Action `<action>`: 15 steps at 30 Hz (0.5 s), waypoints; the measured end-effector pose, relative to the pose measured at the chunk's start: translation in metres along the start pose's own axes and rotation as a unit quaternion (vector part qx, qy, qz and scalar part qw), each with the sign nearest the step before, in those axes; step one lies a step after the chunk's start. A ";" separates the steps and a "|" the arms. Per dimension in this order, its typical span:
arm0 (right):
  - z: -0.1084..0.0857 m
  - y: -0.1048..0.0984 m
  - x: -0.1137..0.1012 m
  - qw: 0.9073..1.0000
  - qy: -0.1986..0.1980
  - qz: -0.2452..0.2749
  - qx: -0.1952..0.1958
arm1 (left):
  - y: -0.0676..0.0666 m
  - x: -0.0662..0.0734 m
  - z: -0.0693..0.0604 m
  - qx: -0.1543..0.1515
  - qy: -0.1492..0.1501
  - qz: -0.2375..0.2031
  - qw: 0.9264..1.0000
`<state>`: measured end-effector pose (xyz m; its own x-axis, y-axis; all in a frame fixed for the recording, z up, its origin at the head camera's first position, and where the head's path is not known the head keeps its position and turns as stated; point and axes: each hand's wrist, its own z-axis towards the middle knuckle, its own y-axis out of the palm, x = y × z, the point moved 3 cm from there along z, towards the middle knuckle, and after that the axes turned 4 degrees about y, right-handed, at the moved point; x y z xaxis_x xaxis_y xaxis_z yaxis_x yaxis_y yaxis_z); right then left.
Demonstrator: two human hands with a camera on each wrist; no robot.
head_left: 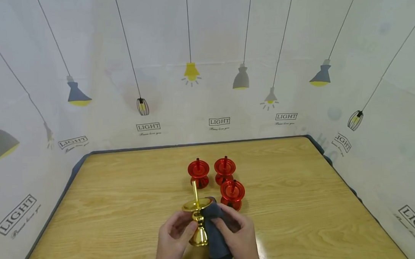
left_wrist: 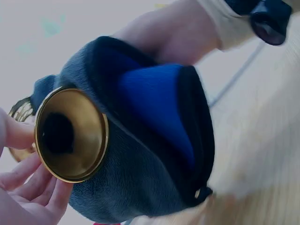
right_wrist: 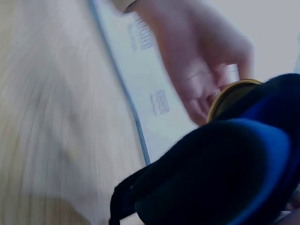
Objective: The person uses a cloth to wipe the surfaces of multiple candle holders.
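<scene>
My left hand (head_left: pixel 174 235) holds a shiny gold candle holder (head_left: pixel 199 236) by its waist. It leans slightly, its dish and thin spike pointing up, above the table. In the left wrist view the hollow underside of its base (left_wrist: pixel 91 140) faces the camera. My right hand (head_left: pixel 240 231) grips a folded dark grey-blue cloth (head_left: pixel 216 236), pressed against the holder's right side. The cloth's bright blue inner side (left_wrist: pixel 154 103) shows in the left wrist view. In the right wrist view the cloth (right_wrist: pixel 201 173) hides most of the holder and my right fingers.
Three red candle holders of like shape stand upright just beyond my hands: one back left (head_left: pixel 198 170), one back right (head_left: pixel 225 167), one nearer right (head_left: pixel 232 191). The wood-grain table (head_left: pixel 127 193) has dark edging. Lamp-printed white sheets (head_left: pixel 172 108) surround its back and sides.
</scene>
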<state>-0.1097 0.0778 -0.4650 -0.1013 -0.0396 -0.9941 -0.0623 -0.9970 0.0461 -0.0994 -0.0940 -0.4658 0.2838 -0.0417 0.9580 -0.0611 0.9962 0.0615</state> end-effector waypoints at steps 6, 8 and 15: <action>-0.005 0.002 -0.001 0.993 -0.089 -0.067 0.031 | 0.007 -0.002 -0.001 0.040 -0.022 0.023 0.999; -0.007 0.004 -0.002 0.992 -0.106 -0.069 0.029 | 0.007 -0.004 0.000 0.049 -0.033 0.026 0.998; -0.005 0.002 -0.002 0.999 -0.029 -0.031 -0.001 | -0.003 -0.007 -0.002 0.002 -0.031 0.004 0.999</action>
<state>-0.1042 0.0757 -0.4634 -0.1553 0.0270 -0.9875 -0.0682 -0.9975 -0.0166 -0.0991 -0.0965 -0.4731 0.2225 -0.0390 0.9742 -0.0678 0.9962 0.0553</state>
